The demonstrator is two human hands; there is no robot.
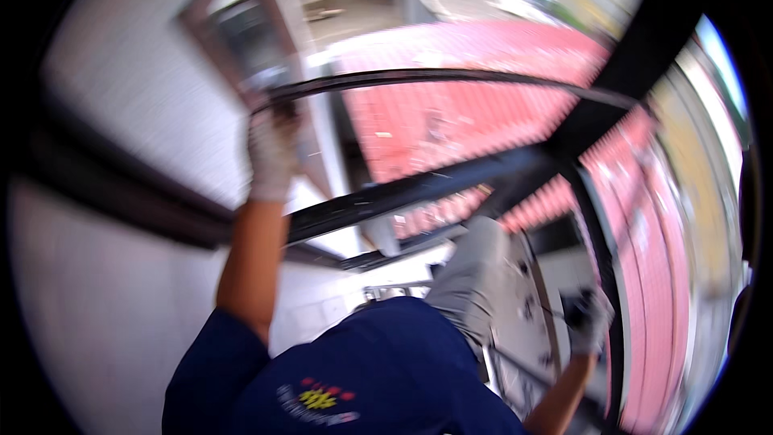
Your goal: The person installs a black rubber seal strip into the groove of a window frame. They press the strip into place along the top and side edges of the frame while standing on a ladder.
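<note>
My left hand [272, 153], in a whitish glove, is raised and closed at the left end of a long, thin dark bar [427, 76]. That bar spans toward a thick black post at the upper right; motion blur hides the exact grip. Low on the right, my gloved right hand [594, 324] is closed around a small black object [575, 306] whose kind I cannot make out. This hand is close to a black upright [604, 266] of the frame. Below the thin bar runs a wider black beam [419, 192].
Thick black post [636, 56] crosses the upper right. Beyond the frame, red corrugated roofs [459, 113] lie lower down. A pale wall [137, 89] with a brown-framed window [245, 28] stands at left. My grey-trousered leg [475, 274] extends toward the beam.
</note>
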